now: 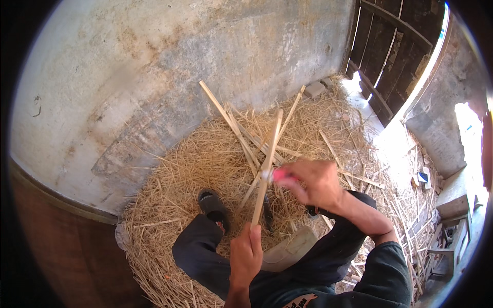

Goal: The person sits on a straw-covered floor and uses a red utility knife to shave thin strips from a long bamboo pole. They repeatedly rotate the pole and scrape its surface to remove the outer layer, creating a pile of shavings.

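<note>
Gripping a pale wooden strip (261, 200), the left hand (246, 255) is clenched; the right hand (317, 180) clasps a red tool (280, 175).

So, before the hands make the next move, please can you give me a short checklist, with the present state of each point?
1. Left hand grips near end of the wooden strip: ok.
2. Right hand holds the red-handled tool: ok.
3. Left fingers away from the tool: ok, it is farther up the strip.
4. Tool's edge angle: cannot tell, blurred.
5. Area ahead free of loose strips: not ok, several cross there.
</note>
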Action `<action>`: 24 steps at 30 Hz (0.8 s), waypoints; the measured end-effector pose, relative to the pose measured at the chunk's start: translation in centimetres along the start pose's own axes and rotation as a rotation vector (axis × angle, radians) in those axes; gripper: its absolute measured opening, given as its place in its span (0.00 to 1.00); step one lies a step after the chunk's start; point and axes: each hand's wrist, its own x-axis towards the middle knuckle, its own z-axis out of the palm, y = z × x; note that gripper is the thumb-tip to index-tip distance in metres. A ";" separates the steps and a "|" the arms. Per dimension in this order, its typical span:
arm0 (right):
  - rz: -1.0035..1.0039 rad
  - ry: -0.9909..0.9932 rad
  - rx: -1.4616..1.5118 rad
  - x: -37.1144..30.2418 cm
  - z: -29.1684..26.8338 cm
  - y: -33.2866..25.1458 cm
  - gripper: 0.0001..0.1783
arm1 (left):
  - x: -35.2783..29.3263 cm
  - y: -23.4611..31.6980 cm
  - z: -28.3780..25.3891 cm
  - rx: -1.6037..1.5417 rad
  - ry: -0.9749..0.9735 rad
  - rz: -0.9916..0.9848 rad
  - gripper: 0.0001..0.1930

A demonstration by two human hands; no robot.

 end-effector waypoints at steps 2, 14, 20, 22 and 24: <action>0.065 0.039 0.008 1.0 -0.5 1.6 0.16 | -1.1 -0.6 0.2 -0.016 -0.021 -0.018 0.20; 0.231 -0.025 0.320 0.1 -1.1 2.4 0.10 | -0.5 -0.5 -1.0 -0.130 -0.040 0.000 0.19; -0.127 -0.089 0.112 -1.5 -0.1 -0.8 0.16 | 0.2 0.1 -0.5 -0.143 0.026 0.007 0.20; -0.164 -0.091 0.067 -1.8 0.0 -1.1 0.19 | 0.3 0.6 -0.4 -0.124 0.028 0.002 0.21; -0.182 -0.111 0.025 -1.9 -0.1 -1.3 0.22 | 0.3 0.7 -0.4 -0.092 0.052 0.014 0.21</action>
